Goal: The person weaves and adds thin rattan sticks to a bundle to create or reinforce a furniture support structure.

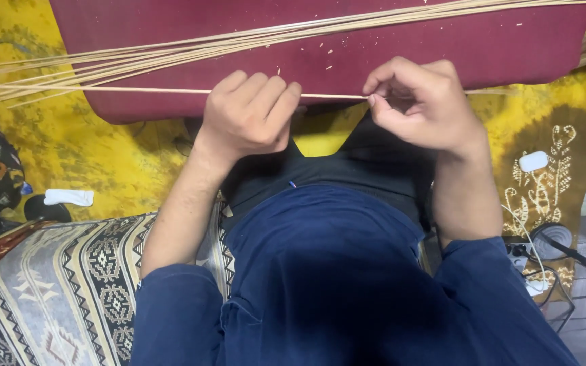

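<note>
the left hand (249, 112) is curled into a loose fist, knuckles up, its fingers folded over a single thin bamboo strip (103, 89) that runs level across the scene from the far left edge to the hands. the right hand (423, 102) pinches the same strip between thumb and forefinger, just right of the left hand, the other fingers bent in above the pinch. the strip lies along the near edge of a maroon mat (442, 47), with both hands sitting just over that edge.

farther away on the mat, a bundle of long bamboo strips (239, 41) fans out toward the left and draws together toward the far right. small pale shavings are scattered on the mat near the bundle.

under the mat is a yellow patterned cloth (89, 149). near the left side sits a striped woven rug (55, 285) with black and cream geometric bands, and a rolled white cloth (68, 197) lies beside it. on the right, a small white oval device (533, 161) rests on the yellow cloth, with a white cable (525, 237) trailing nearer. the person wears dark blue sleeves and a dark blue garment over black.
</note>
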